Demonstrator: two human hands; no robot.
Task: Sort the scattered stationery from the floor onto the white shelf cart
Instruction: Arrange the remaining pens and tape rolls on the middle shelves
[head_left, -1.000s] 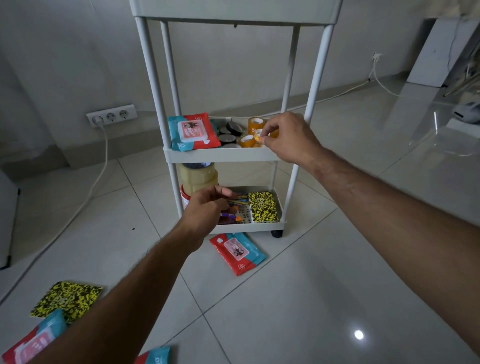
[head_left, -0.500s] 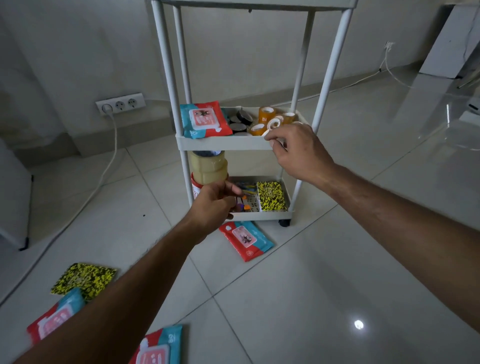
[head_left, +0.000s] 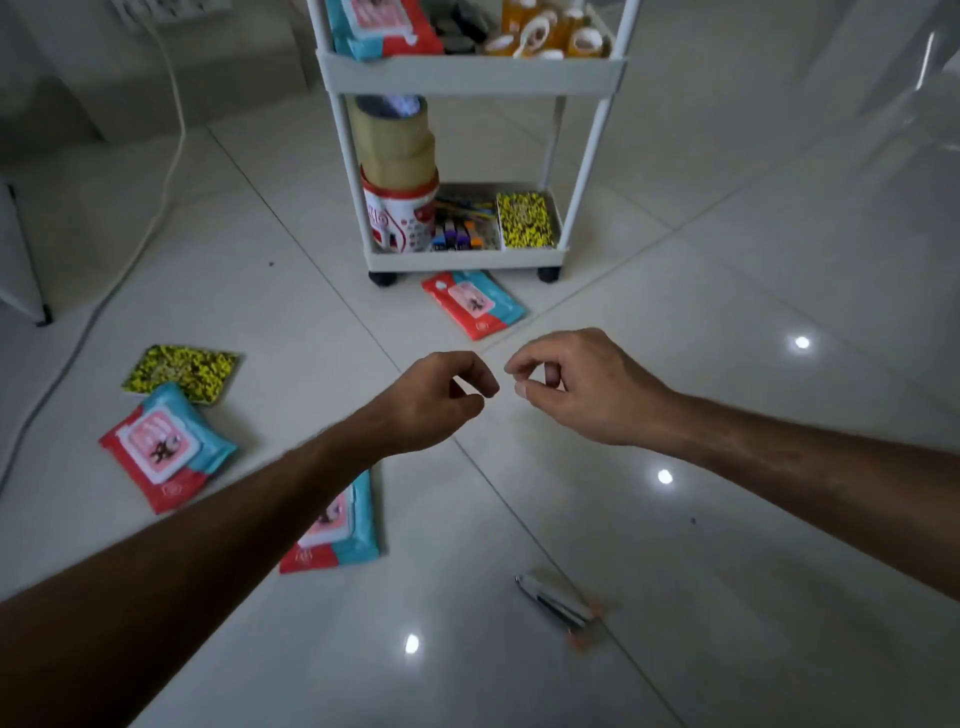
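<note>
Both hands hang empty over the tiles: the left hand (head_left: 436, 400) and the right hand (head_left: 566, 384) are close together, fingers loosely curled, holding nothing. So the next pick is still open. Nearest the cart (head_left: 467, 73) is a red-and-blue packet (head_left: 472, 304) just in front of its wheels; my call is to take that one flat, thumb on top, fingers under the edge, since the film looks slippery. Another packet (head_left: 166, 447) lies well to the left, overlapping a yellow speckled pad (head_left: 182, 371); a third packet (head_left: 337, 530) sits partly under the left forearm. A stapler (head_left: 558, 605), blurred, lies near the bottom.

Now the cart. The middle shelf holds one packet (head_left: 384, 26) and small tape rolls (head_left: 550, 36). The bottom shelf (head_left: 462, 257) holds a red-and-white tub (head_left: 397, 218) with big tape rolls (head_left: 395, 140) stacked on it, pens (head_left: 462, 223) and a speckled pad (head_left: 524, 221).
</note>
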